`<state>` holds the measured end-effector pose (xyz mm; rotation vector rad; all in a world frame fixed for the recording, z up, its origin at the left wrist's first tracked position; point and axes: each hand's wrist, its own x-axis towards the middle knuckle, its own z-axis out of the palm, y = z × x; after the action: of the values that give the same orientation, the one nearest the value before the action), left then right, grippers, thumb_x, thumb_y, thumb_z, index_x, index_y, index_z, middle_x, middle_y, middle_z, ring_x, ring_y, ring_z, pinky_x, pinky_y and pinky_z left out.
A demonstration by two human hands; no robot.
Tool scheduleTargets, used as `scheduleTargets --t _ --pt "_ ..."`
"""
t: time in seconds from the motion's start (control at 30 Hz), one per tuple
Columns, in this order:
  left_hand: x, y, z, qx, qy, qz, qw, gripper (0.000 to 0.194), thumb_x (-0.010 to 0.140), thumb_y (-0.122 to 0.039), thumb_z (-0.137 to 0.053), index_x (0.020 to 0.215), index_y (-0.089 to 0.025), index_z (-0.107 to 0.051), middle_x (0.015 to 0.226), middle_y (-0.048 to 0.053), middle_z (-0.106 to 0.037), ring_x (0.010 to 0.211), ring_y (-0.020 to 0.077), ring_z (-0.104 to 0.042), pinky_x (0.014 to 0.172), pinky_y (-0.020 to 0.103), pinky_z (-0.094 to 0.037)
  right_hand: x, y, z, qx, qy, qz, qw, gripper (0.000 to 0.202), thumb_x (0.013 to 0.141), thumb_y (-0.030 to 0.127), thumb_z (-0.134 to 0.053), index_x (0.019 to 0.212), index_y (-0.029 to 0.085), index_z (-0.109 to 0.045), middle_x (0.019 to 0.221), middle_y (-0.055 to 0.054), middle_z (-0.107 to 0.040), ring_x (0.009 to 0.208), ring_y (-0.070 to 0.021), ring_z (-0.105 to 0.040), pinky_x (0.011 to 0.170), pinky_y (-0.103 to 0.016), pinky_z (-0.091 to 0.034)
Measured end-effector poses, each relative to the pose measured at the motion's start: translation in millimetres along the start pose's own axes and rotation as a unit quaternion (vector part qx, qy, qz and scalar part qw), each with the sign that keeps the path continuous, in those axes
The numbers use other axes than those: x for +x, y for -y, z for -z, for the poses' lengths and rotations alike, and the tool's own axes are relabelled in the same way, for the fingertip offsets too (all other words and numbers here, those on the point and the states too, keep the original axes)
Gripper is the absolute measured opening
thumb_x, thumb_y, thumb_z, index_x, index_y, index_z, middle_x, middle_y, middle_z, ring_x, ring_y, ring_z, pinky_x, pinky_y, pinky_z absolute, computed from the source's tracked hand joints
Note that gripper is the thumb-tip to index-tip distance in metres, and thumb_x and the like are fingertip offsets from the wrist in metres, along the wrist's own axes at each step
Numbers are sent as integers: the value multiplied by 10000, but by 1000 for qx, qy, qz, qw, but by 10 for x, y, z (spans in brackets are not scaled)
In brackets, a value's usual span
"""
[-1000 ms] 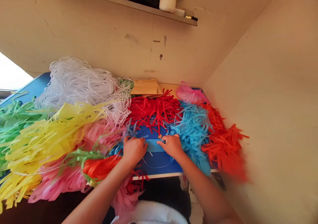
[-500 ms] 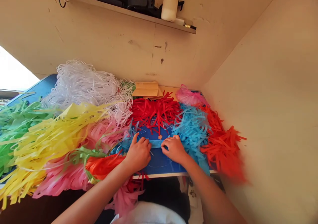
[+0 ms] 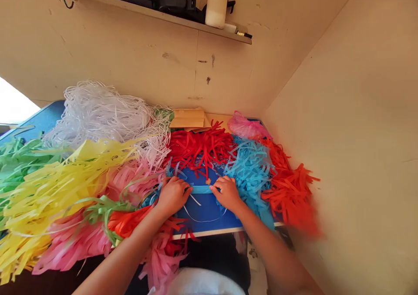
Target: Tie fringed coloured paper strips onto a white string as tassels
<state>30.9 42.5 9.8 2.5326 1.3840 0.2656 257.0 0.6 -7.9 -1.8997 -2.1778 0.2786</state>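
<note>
A light-blue paper strip point(image 3: 201, 189) stretches level between my two hands, just above or on the blue table point(image 3: 209, 216). My left hand point(image 3: 173, 194) pinches its left end, thumb toward the strip. At the other end my right hand point(image 3: 227, 193) is closed on the strip with thumb and fingers. Below the strip a thin white string point(image 3: 202, 221) curves in a loop, and its upper parts pass behind my hands. Light-blue fringed paper point(image 3: 253, 168) lies right beside my right hand. Some blue strips stick out behind my left hand.
Red fringe point(image 3: 202, 147) lies behind the strip, orange-red fringe point(image 3: 290, 192) at the right edge. Yellow point(image 3: 62, 177), pink point(image 3: 75, 238) and green paper fringes fill the left. White string point(image 3: 104, 112) is heaped at the back, near brown paper point(image 3: 187, 118). A shelf point(image 3: 146, 11) hangs above.
My left hand has shifted slightly left and turned flatter, its raised finger lowered. More of the white string loop shows below the strip. The whole view has shifted a little.
</note>
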Motion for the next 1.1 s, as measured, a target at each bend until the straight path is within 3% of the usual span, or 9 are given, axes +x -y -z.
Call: scheduleTargets --t 0.37,0.5,0.6,0.67,0.73,0.9,1.1 --pt "14 -40 -57 31 -7 35 999 293 877 -359 -513 716 -195 -694 766 93 -701 897 296 -594 880 484 -352 108 -11 -65 -33 3 -26 999 314 892 375 -624 633 197 -615 727 5 -649 820 -170 -541 691 -301 -229" --pt "-3 -45 -15 41 -30 24 998 216 883 -326 -529 881 -201 -705 867 110 -702 948 313 -575 944 554 -317 106 14 7 -35 -1 -29 999 234 891 369 -636 720 209 -651 741 2 -671 802 -179 -566 717 -312 -260" --pt "-28 -71 31 43 -39 -25 998 181 885 -236 -538 947 -278 -703 984 67 -699 1062 286 -543 1056 553 -230 25 66 89 -40 -15 41 998 151 884 371 -661 963 242 -672 975 -32 -706 956 -211 -567 855 -364 -280" --pt "-50 -102 42 49 -38 -75 995 205 878 -188 -539 871 -295 -714 976 37 -703 1083 267 -536 1101 539 -186 -22 93 117 -54 -20 131 990 140 895 346 -657 1002 256 -669 1123 -43 -688 1062 -234 -527 940 -417 -248" --pt "-69 -144 37 59 -46 -106 992 200 862 -172 -543 869 -270 -717 981 51 -700 1083 275 -532 1114 551 -173 -22 103 124 -65 -16 185 980 89 938 268 -596 970 246 -676 1145 -37 -690 1087 -232 -508 962 -443 -233" --pt "-70 -242 8 72 -88 -99 989 164 832 -177 -555 881 -216 -707 996 102 -676 1073 290 -525 1116 546 -205 116 111 165 -53 4 184 982 153 951 209 -562 863 236 -685 983 -2 -720 995 -185 -539 899 -390 -280" --pt "-78 -156 -67 59 -82 -102 990 211 886 -159 -531 855 -260 -714 883 47 -698 1008 251 -544 1075 507 -251 37 172 93 -85 -31 199 976 114 939 251 -569 968 220 -675 1066 -67 -683 1021 -230 -507 934 -424 -263"
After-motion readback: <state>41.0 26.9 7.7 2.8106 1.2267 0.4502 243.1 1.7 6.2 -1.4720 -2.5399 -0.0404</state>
